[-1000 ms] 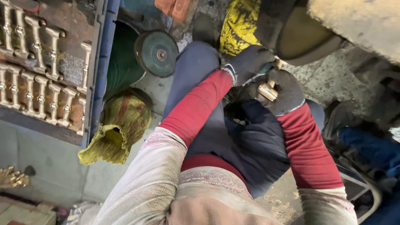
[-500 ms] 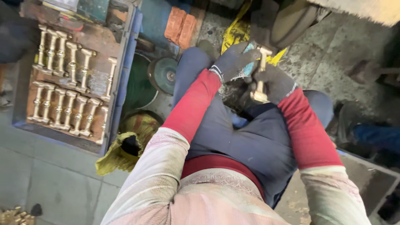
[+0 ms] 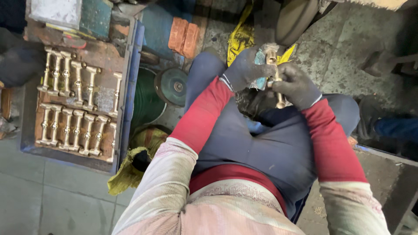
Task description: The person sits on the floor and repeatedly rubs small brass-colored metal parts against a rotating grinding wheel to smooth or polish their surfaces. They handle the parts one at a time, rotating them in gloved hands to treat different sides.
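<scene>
1. We are sitting low, our dark blue trousers (image 3: 270, 143) filling the middle of the view, with both red-sleeved arms reaching forward over the lap.
2. To our left a shallow blue-edged tray (image 3: 127, 87) is lying on the floor, carrying two rows of brass spindle-shaped castings (image 3: 74, 126) laid side by side.
3. Between the tray and our knee a grey-green round disc (image 3: 173, 86) is resting near a green tub, and a yellow-green cloth (image 3: 130, 172) is slumping just below it.
4. Our left hand (image 3: 244, 69), in a dark glove, is closing around a pale blue rag (image 3: 260, 74) and pressing it against the upper part of the piece.
5. Our right hand (image 3: 296, 86), also gloved, is clenching the middle of the shaft, fingers curling fully around it.
6. The brass piece (image 3: 278, 93) itself is standing roughly upright between both hands, above the lap, its knobbed top showing by the rag and its lower end poking out under the right fist.
7. We are judging it as solid metal: heavy for its size, stiff, not fragile, and likely slick where smooth. Taking hold at the narrow waist between the knobs is looking like the surest grip, since the swellings are stopping any sliding.
</scene>
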